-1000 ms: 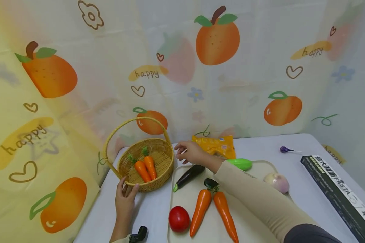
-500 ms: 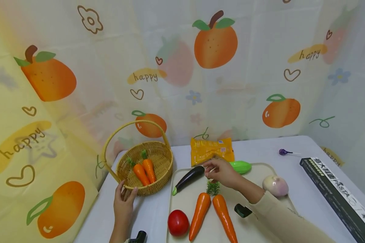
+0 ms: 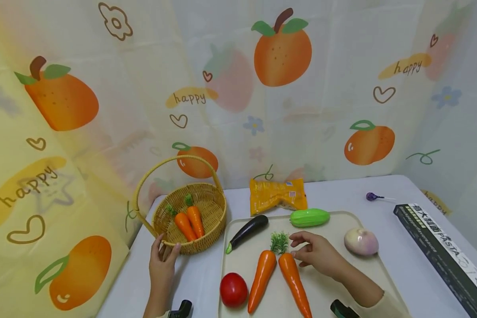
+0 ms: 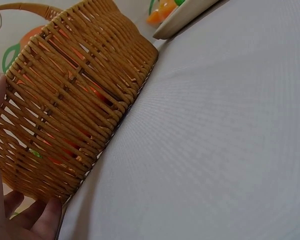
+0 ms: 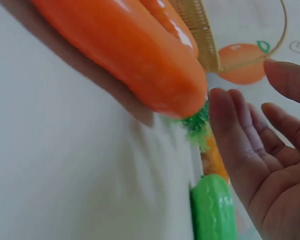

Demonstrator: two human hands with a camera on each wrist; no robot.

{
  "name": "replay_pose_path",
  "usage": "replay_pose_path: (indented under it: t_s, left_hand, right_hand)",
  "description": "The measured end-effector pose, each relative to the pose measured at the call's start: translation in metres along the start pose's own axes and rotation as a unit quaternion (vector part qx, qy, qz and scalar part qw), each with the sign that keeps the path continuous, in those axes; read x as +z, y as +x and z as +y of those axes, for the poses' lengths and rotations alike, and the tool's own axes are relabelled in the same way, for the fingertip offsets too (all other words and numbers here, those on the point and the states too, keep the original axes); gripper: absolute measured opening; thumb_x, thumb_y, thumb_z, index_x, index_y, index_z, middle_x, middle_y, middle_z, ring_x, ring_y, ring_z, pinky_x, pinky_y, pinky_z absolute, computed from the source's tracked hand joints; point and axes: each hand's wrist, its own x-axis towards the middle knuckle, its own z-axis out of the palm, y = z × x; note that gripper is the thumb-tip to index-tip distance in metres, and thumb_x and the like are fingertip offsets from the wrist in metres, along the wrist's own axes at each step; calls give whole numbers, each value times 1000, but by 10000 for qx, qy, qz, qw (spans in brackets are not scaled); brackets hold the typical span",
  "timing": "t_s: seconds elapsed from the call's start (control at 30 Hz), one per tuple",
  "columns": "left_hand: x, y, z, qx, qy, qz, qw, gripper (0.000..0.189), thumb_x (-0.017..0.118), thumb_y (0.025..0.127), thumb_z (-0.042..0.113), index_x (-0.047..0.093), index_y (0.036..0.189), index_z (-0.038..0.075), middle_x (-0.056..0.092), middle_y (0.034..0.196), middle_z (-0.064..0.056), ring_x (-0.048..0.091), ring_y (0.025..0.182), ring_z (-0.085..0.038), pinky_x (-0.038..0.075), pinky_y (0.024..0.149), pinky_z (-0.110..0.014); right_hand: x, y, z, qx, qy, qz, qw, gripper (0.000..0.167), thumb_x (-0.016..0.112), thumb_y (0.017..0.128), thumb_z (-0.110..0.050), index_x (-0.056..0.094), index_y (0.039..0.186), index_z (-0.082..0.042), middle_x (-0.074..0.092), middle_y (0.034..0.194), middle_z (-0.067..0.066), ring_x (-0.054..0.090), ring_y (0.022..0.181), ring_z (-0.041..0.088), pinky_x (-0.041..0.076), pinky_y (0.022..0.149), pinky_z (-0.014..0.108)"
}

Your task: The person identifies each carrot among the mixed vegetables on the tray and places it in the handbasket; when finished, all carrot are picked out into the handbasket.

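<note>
A wicker basket (image 3: pixel 212 236) with a tall handle stands at the left, two small carrots (image 3: pixel 185 227) inside it. My left hand (image 3: pixel 162 263) holds the basket's near side at the rim, thumb and fingers against the weave in the left wrist view. On the beige tray (image 3: pixel 326 291) lie two large carrots, a left one (image 3: pixel 262 280) and a right one (image 3: pixel 294 282), with green tops meeting. Just right of those tops hovers my right hand (image 3: pixel 319 254), fingers loosely bent and holding nothing. The right wrist view shows its fingers (image 5: pixel 235 135) apart from the nearer carrot (image 5: pixel 125 50).
Also on the tray are a tomato (image 3: pixel 233 289), an eggplant (image 3: pixel 248 232), a green cucumber-like vegetable (image 3: pixel 310 217) and an onion (image 3: pixel 361 241). An orange packet (image 3: pixel 278 195) lies behind. To the right are a lollipop (image 3: pixel 371 196) and a long pasta box (image 3: pixel 441 256). A printed curtain hangs behind.
My right hand has moved from beside the basket's right rim, back to the right over the tray, to the large carrots' tops. My left hand stays at the basket.
</note>
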Motion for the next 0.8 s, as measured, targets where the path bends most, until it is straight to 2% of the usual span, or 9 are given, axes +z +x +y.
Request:
replay_pose_path:
  t_s: [0.13, 0.27, 0.43, 0.63, 0.73, 0.8]
  left_hand:
    - [-2, 0, -2, -68, -53, 30, 10000, 76, 71, 90, 30, 29, 152, 16, 23, 156, -15, 33, 137, -36, 41, 78, -3]
    - [-4, -1, -4, -122, -111, 36, 9999, 77, 72, 90, 31, 29, 152, 17, 24, 155, -19, 32, 137, -37, 42, 81, -7]
    - [-2, 0, -6, -175, -134, 18, 9998, 77, 72, 90, 32, 29, 153, 18, 22, 156, -18, 31, 138, -36, 42, 82, -7]
    - [2, 4, -6, -149, -8, 77, 9999, 73, 70, 92, 26, 30, 152, 17, 21, 157, -14, 33, 137, -36, 42, 80, -6]
    - [2, 4, -6, -181, 73, 98, 9998, 72, 70, 92, 26, 30, 152, 19, 20, 158, -10, 33, 137, -34, 43, 85, -11]
    - [2, 4, -5, -206, 121, 103, 9997, 73, 70, 92, 28, 30, 152, 20, 20, 158, -8, 33, 137, -34, 43, 91, -19]
  right_hand:
    - [8, -12, 7, 131, -116, 73, 9998, 48, 66, 86, 1, 51, 131, 7, 56, 111, 17, 63, 84, 27, 58, 66, 37]
    - [15, -19, 14, 260, -722, 171, 9969, 51, 73, 85, -7, 53, 130, 4, 52, 102, 12, 61, 73, 21, 56, 59, 33]
    - [19, -19, 19, 383, -1511, 15, 9878, 68, 81, 80, -23, 49, 134, 4, 48, 94, 9, 56, 60, 19, 51, 50, 31]
    - [26, -17, 19, 744, -2090, 134, 9750, 73, 83, 76, -26, 48, 135, 1, 50, 88, 4, 53, 59, 17, 46, 49, 29]
    - [29, -17, 17, 870, -2171, 121, 9722, 73, 83, 77, -26, 48, 135, 1, 51, 85, 3, 52, 60, 17, 45, 49, 30]
    - [30, -18, 16, 872, -2245, 109, 9705, 74, 83, 77, -26, 47, 135, 2, 52, 84, 3, 53, 60, 17, 45, 49, 30]
